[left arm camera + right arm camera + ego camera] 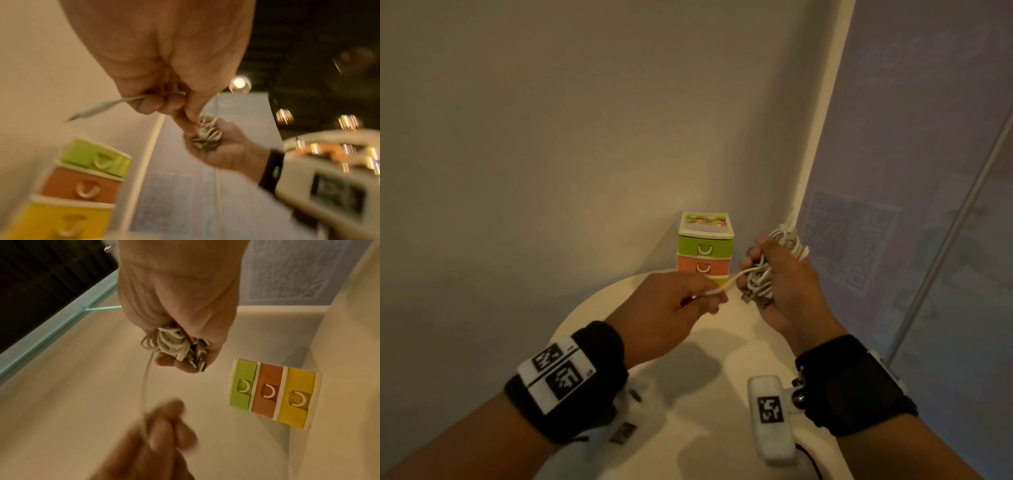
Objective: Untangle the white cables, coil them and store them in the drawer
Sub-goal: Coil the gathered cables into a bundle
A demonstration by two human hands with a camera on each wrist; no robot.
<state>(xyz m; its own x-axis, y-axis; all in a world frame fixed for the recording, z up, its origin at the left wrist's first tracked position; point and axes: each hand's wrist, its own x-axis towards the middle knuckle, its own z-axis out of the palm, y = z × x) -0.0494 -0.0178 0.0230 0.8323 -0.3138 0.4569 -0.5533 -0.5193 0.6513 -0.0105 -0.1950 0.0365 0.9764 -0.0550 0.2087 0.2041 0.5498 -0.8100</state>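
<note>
Left hand: the left hand [671, 305] is over the round white table [592, 322]. Its thumb and fingers are curled and pinch one thin white cable strand [726, 286]. The loose end of the strand sticks out past the fingers on the far side.
White strand: it runs from the left hand across to the bundle in the other hand, up in the air.
Small drawer box: the little plastic drawer box [705, 248] stands at the back of the table by the wall, just behind the two hands. It has a green drawer [243, 386] on top, an orange drawer [267, 390] in the middle and a yellow drawer [295, 396] at the bottom. All three look closed.
Right hand: the right hand [779, 284] is held up above the table. Its fingers are curled tight round the tangled bundle of white cables [168, 342]. Dark plug ends poke out of the bundle near the fingertips.
Glass panel: a frosted glass panel [914, 171] with a faint square code pattern stands to the right.
</note>
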